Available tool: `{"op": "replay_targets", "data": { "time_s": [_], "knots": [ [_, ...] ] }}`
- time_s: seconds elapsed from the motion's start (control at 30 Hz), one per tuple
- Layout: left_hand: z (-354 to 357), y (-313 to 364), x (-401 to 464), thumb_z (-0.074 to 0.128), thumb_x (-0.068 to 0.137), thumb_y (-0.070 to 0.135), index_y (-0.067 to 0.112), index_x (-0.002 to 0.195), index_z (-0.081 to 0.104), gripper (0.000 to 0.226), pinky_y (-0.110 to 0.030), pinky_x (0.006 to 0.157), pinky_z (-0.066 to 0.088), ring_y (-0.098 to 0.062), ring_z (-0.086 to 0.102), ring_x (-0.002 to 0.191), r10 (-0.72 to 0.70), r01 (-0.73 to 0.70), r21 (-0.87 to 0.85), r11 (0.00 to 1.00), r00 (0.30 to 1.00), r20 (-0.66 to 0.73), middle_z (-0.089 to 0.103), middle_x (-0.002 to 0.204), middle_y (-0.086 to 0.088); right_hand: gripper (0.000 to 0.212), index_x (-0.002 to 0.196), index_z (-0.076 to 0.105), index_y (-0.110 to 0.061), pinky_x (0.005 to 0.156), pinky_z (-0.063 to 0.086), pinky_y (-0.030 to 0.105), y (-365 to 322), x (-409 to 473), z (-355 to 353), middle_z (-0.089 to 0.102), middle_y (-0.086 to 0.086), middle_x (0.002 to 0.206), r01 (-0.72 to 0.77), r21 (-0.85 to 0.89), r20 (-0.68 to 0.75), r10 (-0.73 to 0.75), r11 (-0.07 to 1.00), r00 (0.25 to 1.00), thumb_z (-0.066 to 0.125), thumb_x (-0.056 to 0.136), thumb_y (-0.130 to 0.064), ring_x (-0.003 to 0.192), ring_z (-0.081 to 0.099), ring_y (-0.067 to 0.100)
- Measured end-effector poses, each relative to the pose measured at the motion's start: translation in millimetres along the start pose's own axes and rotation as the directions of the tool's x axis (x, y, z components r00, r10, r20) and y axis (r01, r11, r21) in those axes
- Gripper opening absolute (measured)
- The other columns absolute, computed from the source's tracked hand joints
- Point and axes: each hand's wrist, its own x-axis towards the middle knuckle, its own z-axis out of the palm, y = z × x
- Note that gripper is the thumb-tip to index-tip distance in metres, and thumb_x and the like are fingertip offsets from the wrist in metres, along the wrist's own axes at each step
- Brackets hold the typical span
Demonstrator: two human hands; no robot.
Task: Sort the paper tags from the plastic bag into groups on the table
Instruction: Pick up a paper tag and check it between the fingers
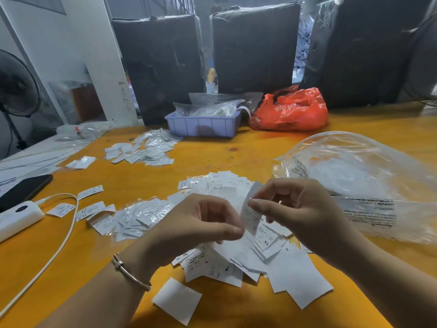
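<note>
the step in hand looked like reading one tag before assigning it to a group. just right of the frame's centre, the right hand pinched a single paper tag between thumb and forefinger, holding it upright above the loose heap of tags in the lower middle. the left hand hovered just beside it with fingers curled, thumb tip close to the tag's lower edge; whether it actually touched the tag, or held others underneath, could not be told. the clear plastic bag lay slumped at the right of the frame, mouth toward the heap, with some white contents faintly visible inside.

two groups lay on the yellow table: a spread of tags in shiny sleeves at left centre, and a farther cluster in the upper middle left. a few single tags sat apart near a white cable.

the next move probably called for checking the size letter, as "xl" and "s" showed on tags in the heap, then carrying this tag leftward to the matching group without disturbing neighbouring piles.
</note>
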Motion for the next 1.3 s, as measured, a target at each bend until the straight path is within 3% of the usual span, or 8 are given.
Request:
{"op": "replay_targets", "data": {
  "time_s": [0.1, 0.2, 0.33, 0.47, 0.63, 0.77, 0.97, 1.3],
  "knots": [
    [2, 2, 1, 0.075, 0.085, 0.027, 0.017, 0.088, 0.075, 0.01, -0.021, 0.065, 0.051, -0.014, 0.069, 0.076, 0.004, -0.004, 0.049, 0.999, 1.0, -0.002, 0.074, 0.083, -0.004, 0.01, 0.075, 0.07, -0.025, 0.055, 0.044, 0.016, -2, -2, 4, 0.065, -0.012, 0.07, 0.112, -0.285, 0.088, -0.09, 0.952, 0.992, 0.072, 0.084, -0.021, 0.068, 0.06, 0.008],
    [0, 2, 0, 0.074, 0.087, 0.021, 0.011, 0.087, 0.076, 0.011, -0.021, 0.063, 0.051, -0.017, 0.07, 0.071, 0.02, -0.019, 0.027, 0.999, 0.999, -0.029, 0.075, 0.078, -0.007, 0.007, 0.08, 0.073, -0.024, 0.057, 0.047, 0.019, -7, -2, 4, 0.066, -0.013, 0.074, 0.133, -0.287, 0.084, -0.113, 0.949, 0.99, 0.069, 0.082, -0.028, 0.072, 0.062, 0.008],
    [-1, 2, -1, 0.074, 0.083, 0.023, 0.011, 0.086, 0.077, 0.012, -0.023, 0.061, 0.054, -0.023, 0.074, 0.073, 0.044, -0.046, -0.019, 0.999, 0.994, -0.101, 0.077, 0.081, -0.011, 0.017, 0.086, 0.074, -0.023, 0.057, 0.051, 0.026, -13, 0, -9, 0.069, -0.009, 0.074, 0.122, -0.149, -0.248, -0.157, 0.981, 0.956, 0.068, 0.083, -0.008, 0.067, 0.064, 0.011],
    [-2, 3, -2, 0.078, 0.079, 0.024, 0.014, 0.082, 0.075, 0.011, -0.023, 0.06, 0.055, -0.026, 0.075, 0.074, 0.079, -0.092, -0.075, 0.993, 0.985, -0.155, 0.077, 0.082, -0.013, 0.032, 0.101, 0.071, -0.02, 0.057, 0.05, 0.016, -24, 0, -22, 0.074, -0.001, 0.082, 0.21, 0.053, -0.438, -0.167, 0.976, 0.884, 0.068, 0.08, 0.005, 0.061, 0.064, 0.01],
    [-3, 4, -2, 0.082, 0.075, 0.02, 0.008, 0.081, 0.069, 0.018, -0.024, 0.063, 0.056, -0.026, 0.075, 0.078, 0.101, -0.123, -0.105, 0.987, 0.976, -0.192, 0.077, 0.085, -0.015, 0.044, 0.118, 0.064, -0.023, 0.06, 0.051, 0.016, -29, -4, -23, 0.073, 0.0, 0.087, 0.232, 0.03, -0.397, -0.202, 0.972, 0.895, 0.067, 0.082, 0.002, 0.068, 0.064, 0.012],
    [-2, 2, -2, 0.081, 0.076, 0.019, 0.017, 0.088, 0.075, 0.014, -0.023, 0.067, 0.057, -0.023, 0.074, 0.077, 0.125, -0.144, -0.079, 0.986, 0.972, -0.2, 0.077, 0.086, -0.011, 0.047, 0.123, 0.06, -0.023, 0.064, 0.058, 0.033, -28, -4, -19, 0.071, -0.004, 0.09, 0.237, -0.158, -0.333, -0.278, 0.959, 0.901, 0.072, 0.082, -0.002, 0.079, 0.068, 0.014],
    [0, 3, -2, 0.078, 0.083, 0.025, 0.015, 0.085, 0.076, 0.01, -0.022, 0.062, 0.055, -0.02, 0.073, 0.071, 0.145, -0.159, -0.062, 0.985, 0.972, -0.186, 0.077, 0.081, -0.009, 0.047, 0.121, 0.06, -0.024, 0.058, 0.053, 0.021, -27, -4, -14, 0.069, -0.011, 0.096, 0.25, -0.207, -0.297, -0.304, 0.946, 0.905, 0.073, 0.08, -0.007, 0.079, 0.067, 0.009],
    [1, 3, -2, 0.077, 0.079, 0.027, 0.019, 0.086, 0.078, 0.011, -0.021, 0.061, 0.053, -0.021, 0.074, 0.072, 0.163, -0.174, -0.06, 0.983, 0.974, -0.158, 0.077, 0.082, -0.008, 0.044, 0.118, 0.062, -0.023, 0.056, 0.05, 0.023, -27, -3, -11, 0.068, -0.015, 0.092, 0.255, -0.249, -0.273, -0.32, 0.934, 0.907, 0.074, 0.079, -0.008, 0.072, 0.061, 0.002]
  ]
}}
